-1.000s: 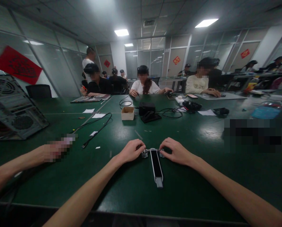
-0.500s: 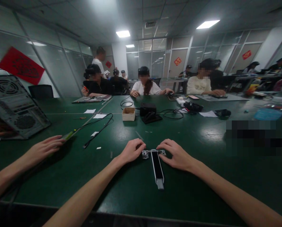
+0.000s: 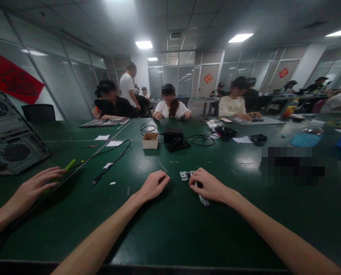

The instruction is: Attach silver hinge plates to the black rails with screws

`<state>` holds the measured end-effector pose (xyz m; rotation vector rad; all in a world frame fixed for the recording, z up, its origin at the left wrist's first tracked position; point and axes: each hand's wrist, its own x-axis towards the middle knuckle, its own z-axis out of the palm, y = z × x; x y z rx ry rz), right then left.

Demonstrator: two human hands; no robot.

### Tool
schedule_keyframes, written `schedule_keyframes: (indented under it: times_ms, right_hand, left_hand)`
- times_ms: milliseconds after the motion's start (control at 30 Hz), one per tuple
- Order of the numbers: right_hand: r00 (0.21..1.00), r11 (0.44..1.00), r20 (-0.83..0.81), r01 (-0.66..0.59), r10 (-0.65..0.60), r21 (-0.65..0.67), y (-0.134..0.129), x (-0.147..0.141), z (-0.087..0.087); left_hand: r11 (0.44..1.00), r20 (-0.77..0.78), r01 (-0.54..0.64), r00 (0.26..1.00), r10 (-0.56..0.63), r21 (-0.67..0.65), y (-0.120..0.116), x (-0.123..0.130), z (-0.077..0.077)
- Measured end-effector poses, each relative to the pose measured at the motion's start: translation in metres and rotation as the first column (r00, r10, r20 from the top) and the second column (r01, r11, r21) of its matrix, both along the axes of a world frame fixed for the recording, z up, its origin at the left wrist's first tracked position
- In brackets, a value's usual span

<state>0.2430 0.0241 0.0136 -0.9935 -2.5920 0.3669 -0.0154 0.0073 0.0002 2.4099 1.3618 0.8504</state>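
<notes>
My right hand (image 3: 209, 185) is closed over a long black-and-silver piece (image 3: 204, 200), its fingers wrapped round the middle. Most of that piece is hidden beneath the hand; only its lower tip shows. At its top end a metal hinge bracket (image 3: 184, 175) sticks out to the left of my fingers. My left hand (image 3: 154, 185) rests at the table to the left, apart from the piece. Its fingers are curled in toward the thumb, and whatever they may hold is hidden.
Another person's hand (image 3: 40, 185) lies at a green strip (image 3: 70, 165) on my left. Beyond are a computer case (image 3: 18, 141), a black cable (image 3: 113, 164), a small box (image 3: 150, 141) and a black device (image 3: 173, 135). People sit across the green table (image 3: 159, 233).
The black-and-silver piece has shifted right and is now mostly covered by my right hand, which has closed over it. My left hand has come away from the bracket. The view has turned slightly right.
</notes>
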Motion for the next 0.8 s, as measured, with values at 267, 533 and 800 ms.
schedule_keyframes:
  times_ms: [267,533,800]
  right_hand:
    - [0.798,0.802,0.096,0.583,-0.595,0.128,0.090,0.107,-0.022]
    - [0.522,0.546,0.174,0.826,-0.835,0.140,0.148,0.162,-0.027]
    - [0.471,0.517,0.265,0.843,-0.842,0.144,0.190,0.184,-0.036]
  left_hand:
    - [0.998,-0.027,0.049,0.998,-0.050,-0.041,-0.001,-0.002,0.000]
    - [0.994,-0.076,0.086,0.993,-0.091,-0.069,0.002,-0.005,-0.004]
    - [0.989,-0.129,0.083,0.987,-0.099,-0.122,-0.003,-0.003,0.004]
